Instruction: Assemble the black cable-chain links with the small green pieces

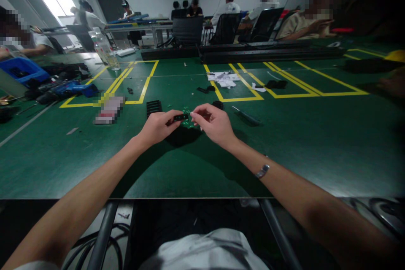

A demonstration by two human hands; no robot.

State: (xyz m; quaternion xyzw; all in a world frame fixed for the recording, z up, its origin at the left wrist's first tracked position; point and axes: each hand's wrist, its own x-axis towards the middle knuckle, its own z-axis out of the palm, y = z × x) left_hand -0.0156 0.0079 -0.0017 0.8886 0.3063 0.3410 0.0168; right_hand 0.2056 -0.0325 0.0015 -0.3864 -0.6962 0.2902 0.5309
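— Two items to confirm first: step in hand and state of grip. Which step, judging by posture?

— Judged to be fine two-handed work on a small black part (pixel 181 117). Location of the small black part: just above the green table (pixel 177 168), between left hand (pixel 158 125) and right hand (pixel 215 124), near a scatter of bright green pieces (pixel 189 124).

— How to read the left grip?

— Clamped on the small black part. Pinched between thumb and fingers at the left end, with the other end directed toward the right hand.

— And the right grip?

— Thumb and forefinger close together at the right end of the part. Cannot tell whether clamped on the part, on some tiny item, or merely touching; too small to resolve.

— What to note nearby?

— Behind the left hand: a black slotted piece (pixel 153 108). Behind the right hand: a dark block (pixel 217 104), partly hidden. Farther right, apart from both hands: a screwdriver (pixel 248 117), lying loose. Beyond, near yellow marking lines: white scraps (pixel 224 79).

— And for the next move?

— By judgement, calls for a firm left pinch, to serve as a fixture, and small, controlled motion of the right fingertips. Work low over the table, with a clear line of sight. Avoid forcing.
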